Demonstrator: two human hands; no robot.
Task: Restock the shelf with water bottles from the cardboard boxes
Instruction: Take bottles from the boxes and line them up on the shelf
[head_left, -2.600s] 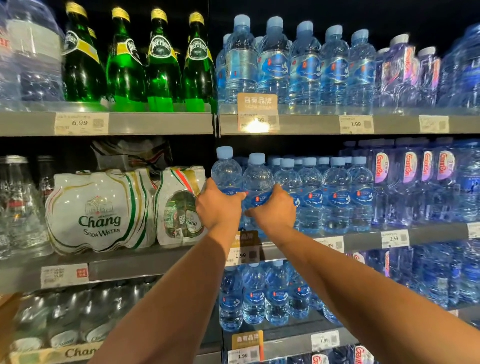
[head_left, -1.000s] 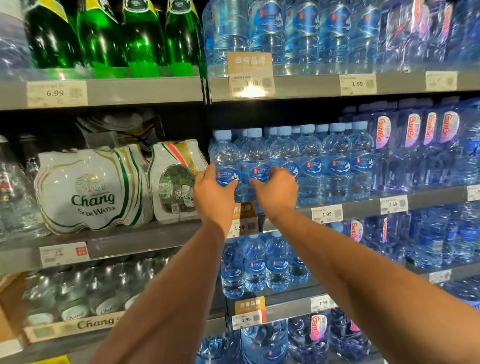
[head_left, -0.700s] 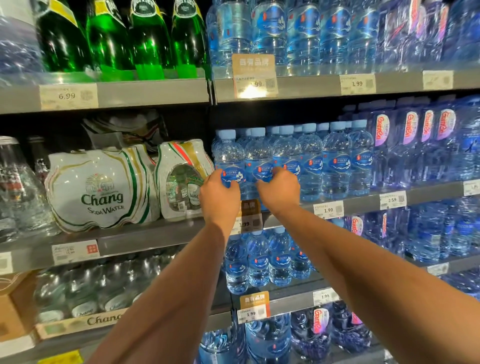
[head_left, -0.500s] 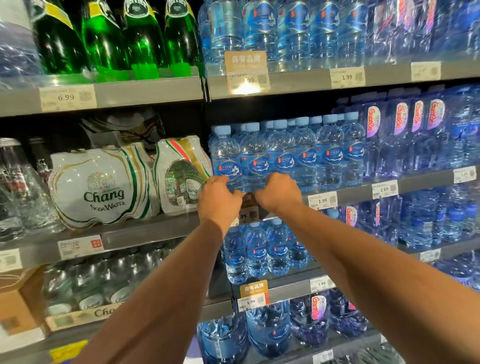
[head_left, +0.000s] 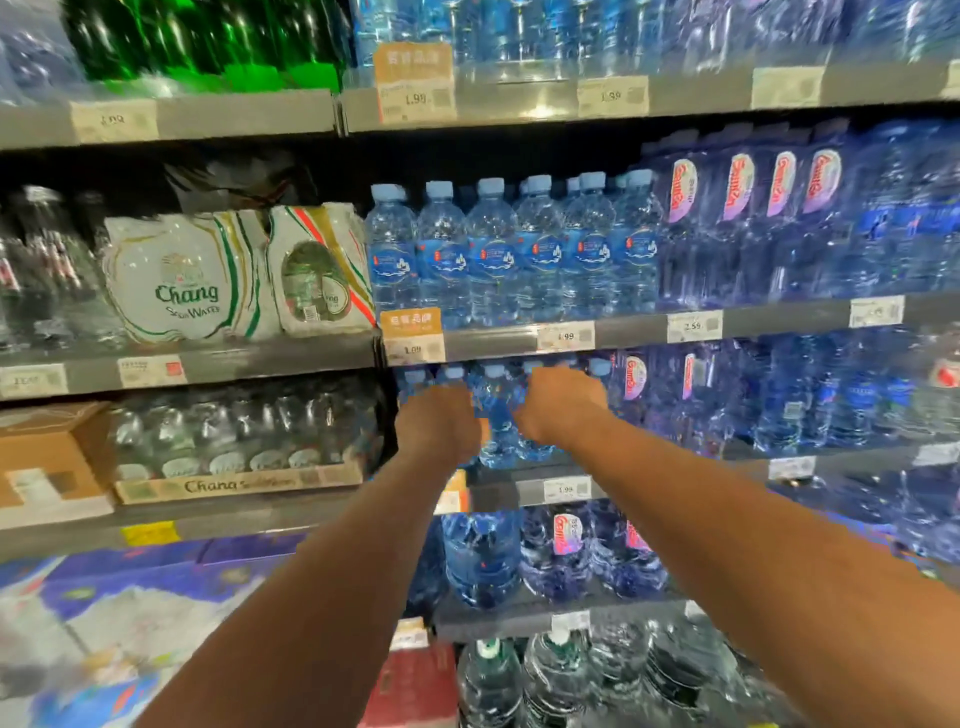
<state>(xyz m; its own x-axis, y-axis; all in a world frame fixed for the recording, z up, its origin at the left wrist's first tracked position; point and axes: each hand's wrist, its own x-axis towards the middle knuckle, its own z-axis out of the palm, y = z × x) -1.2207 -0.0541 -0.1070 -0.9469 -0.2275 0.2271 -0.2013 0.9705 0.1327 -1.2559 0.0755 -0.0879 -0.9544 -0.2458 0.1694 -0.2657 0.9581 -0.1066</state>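
Store racking is seen across the whole view, loaded with drinks and smeared by motion blur. Both arms are stretched forward from the bottom of the picture, with the forearms converging toward the middle. The left hand (head_left: 439, 423) and the right hand (head_left: 563, 405) are held side by side, backs turned to the camera, in front of a row of small bottles (head_left: 496, 421). These bottles are stood on a shelf (head_left: 527, 491) at hand height. One bottle shows in the gap between the two hands. The fingers are hidden behind the knuckles and blurred. Whether they are spread, pressed together or closed round a bottle cannot be told; the bottles are perhaps being touched.

The bottles are made of clear blue plastic, with pale blue caps, and are packed upright and close. An upper row (head_left: 493, 254) of the same kind, six across and touching, is stood on the next shelf up, above a price tag (head_left: 565, 336). Chang packs (head_left: 192, 280) are placed just left of that row. Green bottles (head_left: 208, 41) are seen on the top level at the left. A brown cardboard box (head_left: 47, 452) is set at the far left, level with the hands, beside a tray (head_left: 234, 486) of clear bottles.
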